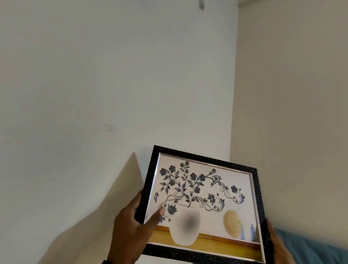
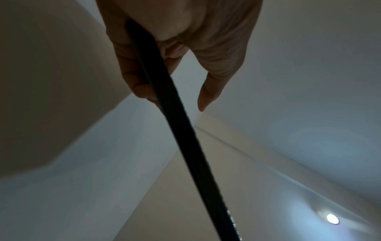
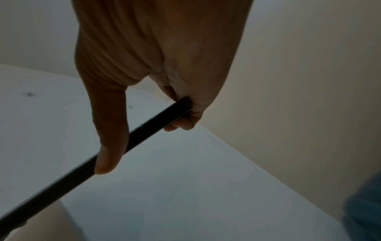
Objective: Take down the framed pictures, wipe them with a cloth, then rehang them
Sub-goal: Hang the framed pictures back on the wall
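Observation:
I hold a framed picture (image 1: 202, 206) in front of the wall corner: black textured frame, a white vase with dark flowers, a yellow shelf. My left hand (image 1: 134, 219) grips its left edge, thumb across the glass, fingers behind. My right hand (image 1: 275, 258) grips the lower right corner, fingers under the frame. In the left wrist view the frame's edge (image 2: 185, 138) runs as a dark bar out of my left hand (image 2: 164, 53). In the right wrist view the frame's edge (image 3: 82, 169) crosses under my right hand's (image 3: 144, 91) thumb. No cloth is in view.
A small nail or mark (image 1: 109, 128) sits on the white wall (image 1: 91, 61) left of the frame, and a dark hook or mark (image 1: 201, 4) higher up. A blue fabric surface (image 1: 321, 262) lies at the lower right. A ceiling light (image 2: 332, 218) glows overhead.

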